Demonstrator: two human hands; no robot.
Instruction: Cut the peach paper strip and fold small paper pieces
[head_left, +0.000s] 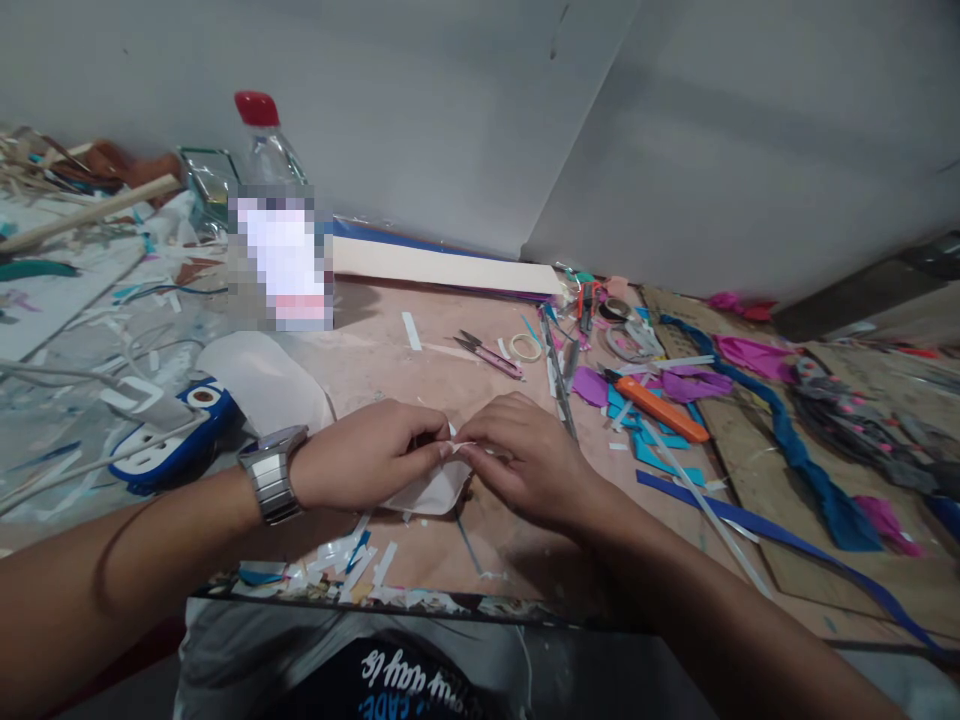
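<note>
My left hand (371, 450), with a metal watch (274, 475) on its wrist, pinches thumb against finger near the table's front middle. Close against it, my right hand (529, 460) pinches too. Between the fingertips shows a thin white edge; beneath them lies a white sheet piece (431, 495), and the fingers hide how the two join. Another white rounded piece (266, 385) rests left of my left hand. Beyond my hands are pink-handled thread snips (491, 355) and a small roll of tape (525, 347).
A blue-and-white power strip (176, 435) with cables sits at left. Behind it stands a red-capped bottle (257, 108), its label blurred. An orange-handled cutter (664, 408), blue ribbon (780, 560) and colourful scraps lie at right. A long pale strip (442, 267) lies along the wall.
</note>
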